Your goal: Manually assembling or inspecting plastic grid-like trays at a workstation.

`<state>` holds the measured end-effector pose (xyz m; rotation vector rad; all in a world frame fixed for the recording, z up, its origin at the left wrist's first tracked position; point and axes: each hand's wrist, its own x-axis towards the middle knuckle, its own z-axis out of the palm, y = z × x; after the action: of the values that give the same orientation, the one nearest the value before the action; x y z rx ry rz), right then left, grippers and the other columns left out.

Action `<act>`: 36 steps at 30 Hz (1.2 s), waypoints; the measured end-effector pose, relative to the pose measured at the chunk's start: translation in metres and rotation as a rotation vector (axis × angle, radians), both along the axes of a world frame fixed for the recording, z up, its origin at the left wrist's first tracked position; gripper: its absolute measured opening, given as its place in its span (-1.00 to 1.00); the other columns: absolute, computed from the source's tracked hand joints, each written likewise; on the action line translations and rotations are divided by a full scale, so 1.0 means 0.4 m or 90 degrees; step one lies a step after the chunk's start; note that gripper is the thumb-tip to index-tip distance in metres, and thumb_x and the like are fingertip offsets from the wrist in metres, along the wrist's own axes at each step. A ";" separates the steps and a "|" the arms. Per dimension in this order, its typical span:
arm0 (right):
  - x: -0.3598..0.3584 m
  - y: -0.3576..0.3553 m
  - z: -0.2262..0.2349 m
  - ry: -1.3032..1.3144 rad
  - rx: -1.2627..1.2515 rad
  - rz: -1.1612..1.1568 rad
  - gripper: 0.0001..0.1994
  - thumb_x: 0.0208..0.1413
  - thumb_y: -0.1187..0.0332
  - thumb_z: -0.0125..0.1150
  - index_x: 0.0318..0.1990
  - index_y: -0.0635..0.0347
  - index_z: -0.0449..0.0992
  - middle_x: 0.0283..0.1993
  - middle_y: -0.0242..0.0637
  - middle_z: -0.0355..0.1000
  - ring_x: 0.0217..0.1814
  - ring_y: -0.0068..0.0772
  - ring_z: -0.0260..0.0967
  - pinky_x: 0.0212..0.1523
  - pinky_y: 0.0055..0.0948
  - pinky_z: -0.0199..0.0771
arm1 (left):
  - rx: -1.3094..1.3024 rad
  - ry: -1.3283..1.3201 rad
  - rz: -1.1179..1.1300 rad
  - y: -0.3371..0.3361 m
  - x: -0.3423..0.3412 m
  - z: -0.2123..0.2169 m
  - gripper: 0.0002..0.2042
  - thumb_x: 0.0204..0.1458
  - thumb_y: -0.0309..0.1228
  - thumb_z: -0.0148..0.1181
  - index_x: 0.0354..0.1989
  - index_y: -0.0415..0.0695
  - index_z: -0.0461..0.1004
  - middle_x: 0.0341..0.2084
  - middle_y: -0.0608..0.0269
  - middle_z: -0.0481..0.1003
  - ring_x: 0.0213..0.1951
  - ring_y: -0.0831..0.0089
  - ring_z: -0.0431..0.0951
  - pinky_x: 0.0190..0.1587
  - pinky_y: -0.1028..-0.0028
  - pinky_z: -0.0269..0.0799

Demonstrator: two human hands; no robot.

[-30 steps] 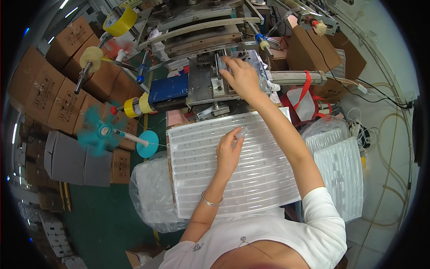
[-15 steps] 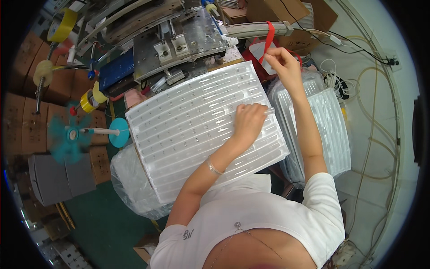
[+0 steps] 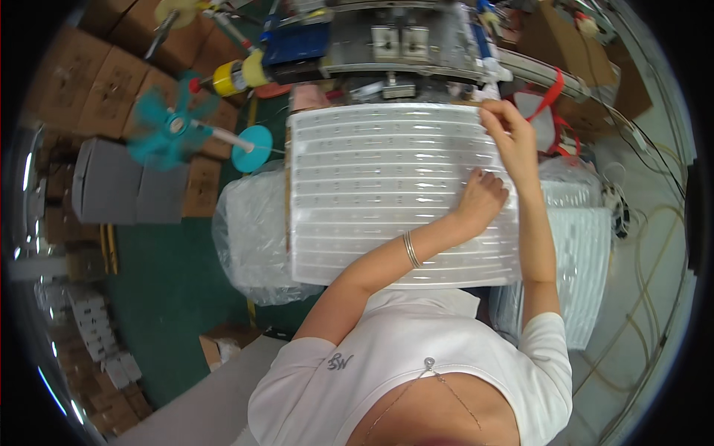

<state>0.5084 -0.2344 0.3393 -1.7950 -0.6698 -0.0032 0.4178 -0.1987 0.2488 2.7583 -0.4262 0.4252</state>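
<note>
A large ridged tray (image 3: 349, 201) of white, translucent plastic lies in front of me, with rows of small clear pieces along its grooves. My left hand (image 3: 482, 201) rests over the right part of the tray, fingers curled; whatever they hold is hidden. At the tray's far right corner is my right hand (image 3: 512, 141), thumb and fingertips drawn together. Anything between those fingertips is too small to name. A red strap (image 3: 549, 95) hangs just beyond the right hand.
Behind the tray stands a metal machine (image 3: 405, 44). Plastic-wrapped trays (image 3: 576, 260) are stacked at the right, and a clear-wrapped bundle (image 3: 256, 230) sits at the left. A small teal fan (image 3: 176, 125), yellow tape roll (image 3: 229, 79) and cardboard boxes (image 3: 89, 82) lie further left.
The view has swung, so the tray now looks level. My right hand has come from beside the red strap to the tray's far right corner. The left hand stays over the tray's right part.
</note>
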 end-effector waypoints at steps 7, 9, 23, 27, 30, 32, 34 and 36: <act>-0.020 -0.007 0.045 -0.030 0.007 -0.030 -0.86 0.08 0.39 0.19 -0.28 0.29 0.49 -0.37 -0.43 0.44 -0.40 -0.71 0.30 -0.35 -0.66 0.35 | -0.147 -0.172 -0.036 -0.004 0.034 -0.042 -0.98 -0.22 -0.48 0.08 -0.60 -0.10 0.42 -0.55 0.23 0.36 -0.36 0.32 0.40 -0.05 0.17 0.20; -0.022 -0.015 0.041 -0.030 0.004 -0.044 -0.86 0.08 0.39 0.18 -0.27 0.29 0.49 -0.36 -0.44 0.44 -0.40 -0.72 0.30 -0.35 -0.66 0.34 | -0.132 -0.150 -0.028 -0.001 0.015 -0.035 -0.98 -0.22 -0.47 0.09 -0.60 -0.11 0.43 -0.53 0.23 0.38 -0.34 0.32 0.40 -0.05 0.18 0.19; -0.301 0.320 -0.082 -0.332 -0.176 0.395 -0.73 -0.07 0.37 0.24 -0.16 0.09 0.48 -0.33 -0.29 0.41 -0.34 -0.29 0.43 -0.40 -0.41 0.45 | -0.667 -0.318 0.595 0.693 -0.391 0.150 -0.84 0.05 -0.54 0.11 -0.19 -0.21 0.47 -0.36 0.35 0.48 -0.33 0.64 0.41 -0.23 0.63 0.32; -0.414 0.427 -0.187 -0.465 -0.310 0.481 -0.77 -0.10 0.41 0.14 -0.21 0.07 0.47 -0.38 -0.28 0.34 -0.30 -0.28 0.40 -0.37 -0.36 0.46 | -0.666 -0.320 0.602 0.725 -0.439 0.156 -0.79 0.03 -0.61 0.06 -0.13 -0.28 0.42 -0.29 0.24 0.47 -0.23 0.60 0.43 -0.14 0.64 0.32; -0.420 0.429 -0.182 -0.471 -0.372 0.516 -0.78 -0.15 0.45 0.13 -0.25 0.07 0.46 -0.36 -0.26 0.33 -0.27 -0.27 0.39 -0.35 -0.33 0.46 | -0.699 -0.315 0.552 0.708 -0.388 0.160 -0.78 0.04 -0.62 0.03 -0.12 -0.30 0.41 -0.28 0.20 0.47 -0.22 0.59 0.44 -0.13 0.64 0.32; -0.382 0.405 -0.142 -0.293 -0.207 0.563 -0.73 -0.23 0.50 0.20 -0.26 0.09 0.43 -0.26 -0.23 0.35 -0.21 -0.25 0.39 -0.34 -0.34 0.46 | -0.680 -0.293 0.498 0.688 -0.327 0.156 -0.80 0.04 -0.57 0.08 -0.13 -0.21 0.43 -0.31 0.31 0.48 -0.31 0.63 0.43 -0.26 0.63 0.34; -0.312 0.355 -0.074 -0.217 -0.150 0.501 -0.71 -0.23 0.51 0.19 -0.25 0.09 0.42 -0.23 -0.25 0.35 -0.22 -0.29 0.39 -0.35 -0.38 0.46 | -0.640 -0.251 0.451 0.647 -0.242 0.194 -0.77 0.03 -0.58 0.09 -0.11 -0.19 0.43 -0.31 0.28 0.49 -0.32 0.62 0.44 -0.27 0.62 0.34; -0.235 0.289 -0.008 -0.055 -0.079 0.390 -0.69 -0.21 0.50 0.18 -0.21 0.11 0.39 -0.20 -0.29 0.35 -0.27 -0.41 0.38 -0.36 -0.47 0.44 | -0.566 -0.197 0.380 0.597 -0.156 0.232 -0.72 0.00 -0.55 0.11 -0.07 -0.12 0.43 -0.29 0.23 0.50 -0.31 0.53 0.46 -0.26 0.57 0.35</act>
<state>0.4143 -0.1187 0.3362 -1.6468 -1.2823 0.3809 0.3554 0.0401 0.3414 1.8864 0.4550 0.9181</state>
